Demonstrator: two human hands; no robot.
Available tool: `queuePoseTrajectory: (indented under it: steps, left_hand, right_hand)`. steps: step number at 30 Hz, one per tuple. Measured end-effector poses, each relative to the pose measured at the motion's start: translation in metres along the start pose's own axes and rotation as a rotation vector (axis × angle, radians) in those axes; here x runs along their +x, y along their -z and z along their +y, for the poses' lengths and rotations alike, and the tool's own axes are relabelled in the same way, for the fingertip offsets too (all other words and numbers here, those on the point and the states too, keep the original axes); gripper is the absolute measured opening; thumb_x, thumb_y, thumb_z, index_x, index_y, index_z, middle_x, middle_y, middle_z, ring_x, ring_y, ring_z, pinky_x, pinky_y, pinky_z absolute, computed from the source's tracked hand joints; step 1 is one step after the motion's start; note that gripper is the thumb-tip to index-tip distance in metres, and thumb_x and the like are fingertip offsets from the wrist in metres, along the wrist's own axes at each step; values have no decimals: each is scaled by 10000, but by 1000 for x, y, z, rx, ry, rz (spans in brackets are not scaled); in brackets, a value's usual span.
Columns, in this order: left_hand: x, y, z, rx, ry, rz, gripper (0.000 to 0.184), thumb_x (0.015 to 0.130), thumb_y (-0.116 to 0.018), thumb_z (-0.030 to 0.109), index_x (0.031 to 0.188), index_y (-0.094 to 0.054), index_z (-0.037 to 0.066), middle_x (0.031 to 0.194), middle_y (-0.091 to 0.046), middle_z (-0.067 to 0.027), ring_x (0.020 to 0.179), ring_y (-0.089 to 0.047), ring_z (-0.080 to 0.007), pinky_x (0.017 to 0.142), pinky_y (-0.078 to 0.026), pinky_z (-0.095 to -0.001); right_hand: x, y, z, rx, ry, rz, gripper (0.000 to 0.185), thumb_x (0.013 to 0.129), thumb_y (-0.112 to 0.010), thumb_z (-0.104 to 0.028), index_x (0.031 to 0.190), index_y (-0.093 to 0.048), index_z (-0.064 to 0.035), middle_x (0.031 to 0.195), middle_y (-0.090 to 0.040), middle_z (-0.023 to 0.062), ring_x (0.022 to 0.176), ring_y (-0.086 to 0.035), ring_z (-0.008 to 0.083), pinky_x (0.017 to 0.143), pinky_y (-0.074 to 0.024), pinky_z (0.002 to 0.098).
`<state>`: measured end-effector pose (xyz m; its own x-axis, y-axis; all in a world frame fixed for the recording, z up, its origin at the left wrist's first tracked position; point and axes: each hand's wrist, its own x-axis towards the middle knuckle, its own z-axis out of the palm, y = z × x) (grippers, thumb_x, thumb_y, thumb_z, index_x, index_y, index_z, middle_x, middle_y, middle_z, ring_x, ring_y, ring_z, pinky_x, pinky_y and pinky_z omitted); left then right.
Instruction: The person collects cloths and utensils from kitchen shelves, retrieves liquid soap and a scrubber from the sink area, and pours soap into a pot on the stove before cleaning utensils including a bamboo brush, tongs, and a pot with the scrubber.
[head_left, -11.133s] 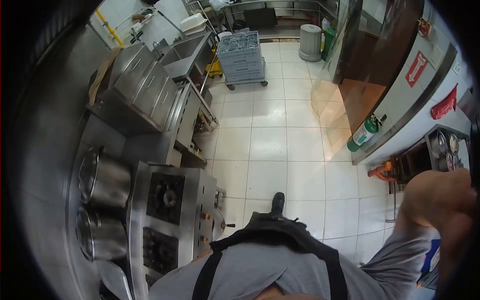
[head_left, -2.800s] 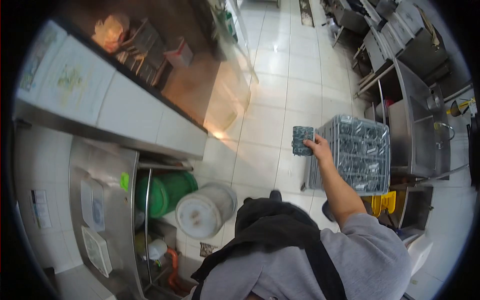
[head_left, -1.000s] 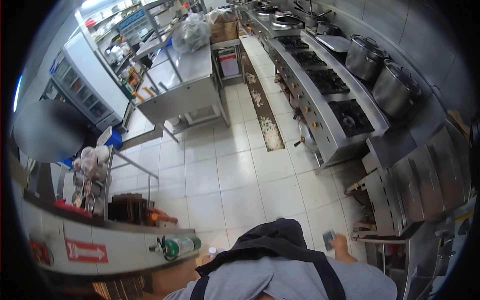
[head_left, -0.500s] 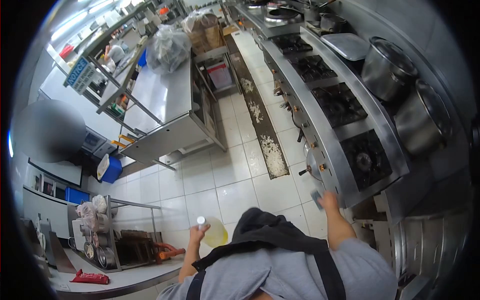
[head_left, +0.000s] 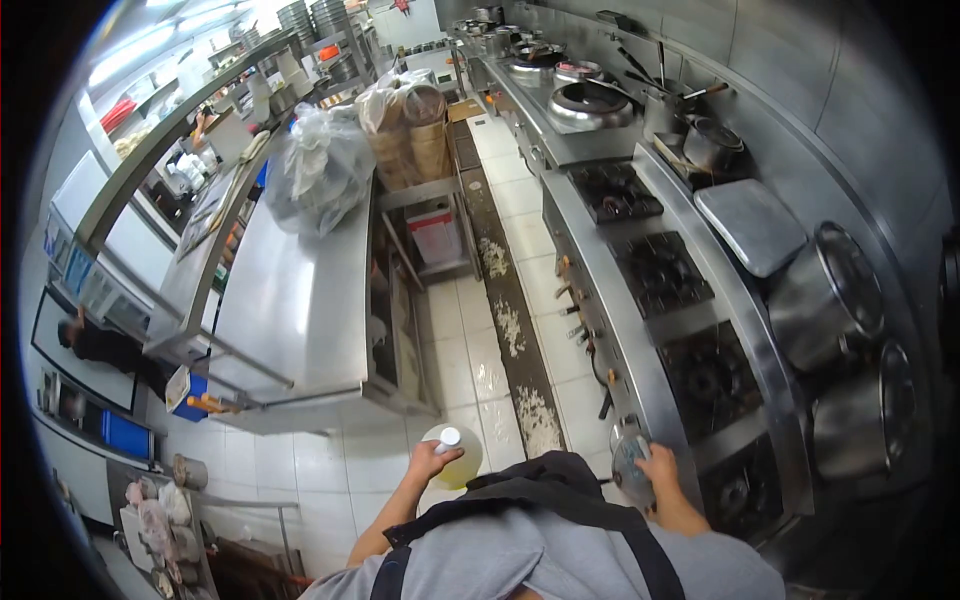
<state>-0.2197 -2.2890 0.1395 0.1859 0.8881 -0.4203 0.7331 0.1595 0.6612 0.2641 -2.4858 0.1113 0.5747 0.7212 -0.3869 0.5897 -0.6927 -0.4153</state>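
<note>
My left hand (head_left: 430,460) is closed around the neck of a large clear bottle (head_left: 468,466), below its white cap. Yellow liquid shows in the bottle, which hangs in front of my black apron (head_left: 560,480). My right hand (head_left: 660,468) is beside the stove front, fingers closed on a small grey-blue pad; its exact kind is hard to make out. Just behind that hand is a round, shiny pan or lid (head_left: 627,465) at the stove's front, partly hidden by the hand. I cannot tell whether they touch.
Gas burners (head_left: 703,378) line the stove on the right, with big pots (head_left: 825,300) behind. A steel table (head_left: 290,300) carrying a plastic bag (head_left: 320,170) stands left. White scraps lie along the dark floor drain (head_left: 515,365). A person in black (head_left: 105,345) is far left.
The view has shifted forward along the aisle, bringing the stove and table nearer. Both hands keep their holds. My right hand now appears in front of the round shiny pan or lid.
</note>
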Motion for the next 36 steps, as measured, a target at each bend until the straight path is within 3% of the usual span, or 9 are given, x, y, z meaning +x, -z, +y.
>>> queuePoseTrajectory:
  steps: [6,10,13,20,24,26,32,34,36]
  left_hand:
    - [217,16,82,-158,-180,-16,505,750,-744,467,942,-706,2,797,-694,-143,755,-666,-208,714,-512,-347]
    - [311,54,187,-154,-141,-53,441,797,-730,398,921,-692,-24,739,-681,-97,681,-633,-150,665,-506,-315]
    - [381,78,241,-26,-404,124,421,784,-742,409,877,-698,0,680,-645,-107,608,-577,-167,613,-476,-339]
    - [525,150,327,-105,-363,158,401,773,-754,382,854,-688,-6,672,-655,-156,619,-643,-229,617,-494,-356]
    - [623,181,367,-87,-380,73,384,779,-745,375,847,-687,1,667,-649,-169,614,-641,-240,607,-491,-373]
    - [688,190,389,-72,-408,24,402,777,-743,395,833,-683,1,653,-632,-186,602,-633,-271,600,-487,-386]
    - [853,208,486,6,-419,-15,481,779,-718,452,764,-648,-23,671,-607,-241,664,-617,-387,643,-480,-441]
    - [907,212,515,-26,-431,-21,492,787,-703,459,785,-658,-31,718,-629,-244,706,-635,-385,674,-488,-439]
    - [968,209,541,-94,-374,63,429,807,-716,385,928,-684,-25,777,-680,-186,724,-664,-219,679,-506,-362]
  right_hand:
    - [71,0,-39,68,-63,3,405,643,-763,-264,949,-662,-19,908,-667,227,877,-630,412,807,-494,469]
    - [190,31,-152,298,106,137,370,685,-751,-258,926,-645,2,867,-655,243,819,-627,422,725,-482,472]
    - [311,65,-252,371,284,223,362,696,-744,-278,881,-620,7,811,-644,241,766,-623,417,683,-480,466]
    - [566,152,-472,301,661,255,373,738,-725,-279,952,-614,5,762,-616,245,754,-609,438,662,-485,453]
    - [652,141,-532,483,597,250,365,724,-740,-277,903,-615,16,764,-620,247,766,-624,425,654,-477,447]
    - [689,126,-534,506,557,330,318,729,-755,-225,905,-631,9,740,-659,148,647,-613,203,626,-472,361]
    - [739,132,-528,523,59,146,247,772,-749,-186,792,-613,19,707,-636,38,633,-533,77,584,-444,272]
    - [759,137,-535,662,15,158,223,791,-735,-163,799,-611,22,723,-638,29,644,-544,74,588,-448,266]
    - [790,137,-535,906,-19,250,209,809,-717,-147,825,-616,35,742,-667,72,664,-561,82,612,-451,277]
